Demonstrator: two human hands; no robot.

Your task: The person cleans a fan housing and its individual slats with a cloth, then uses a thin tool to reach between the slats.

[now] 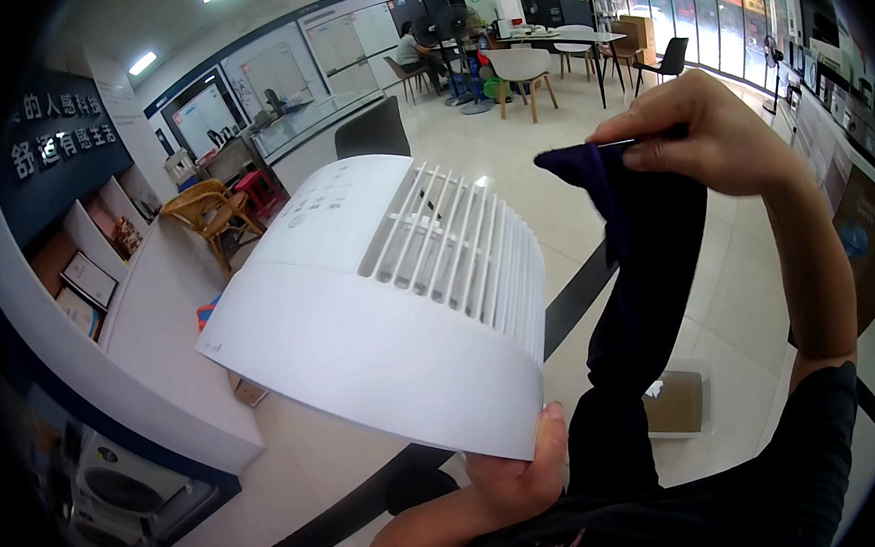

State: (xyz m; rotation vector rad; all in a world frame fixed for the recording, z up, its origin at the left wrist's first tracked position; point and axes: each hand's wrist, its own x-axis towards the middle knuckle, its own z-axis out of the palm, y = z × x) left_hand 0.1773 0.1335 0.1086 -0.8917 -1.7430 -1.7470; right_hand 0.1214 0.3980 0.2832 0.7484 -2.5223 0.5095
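My left hand (520, 456) grips the lower edge of a curved white plastic appliance cover (381, 337) with a slatted grille and small printed symbols. The cover is tilted in front of me. On the right, my right hand (670, 139) is raised and pinches the top of a dark purple cloth (653, 238) between thumb and fingers. The cloth hangs down towards my dark clothing, and its lower end cannot be told from it. A short corner of it sticks out left of my fingertips. Cloth and cover do not touch in view.
A white plastic tub (674, 402) with brownish contents stands on the tiled floor at lower right. A curved white counter (179, 349) and a rattan chair (208, 212) are at left. Farther back, a seated person (413, 53) is near standing fans, chairs and a table (558, 38).
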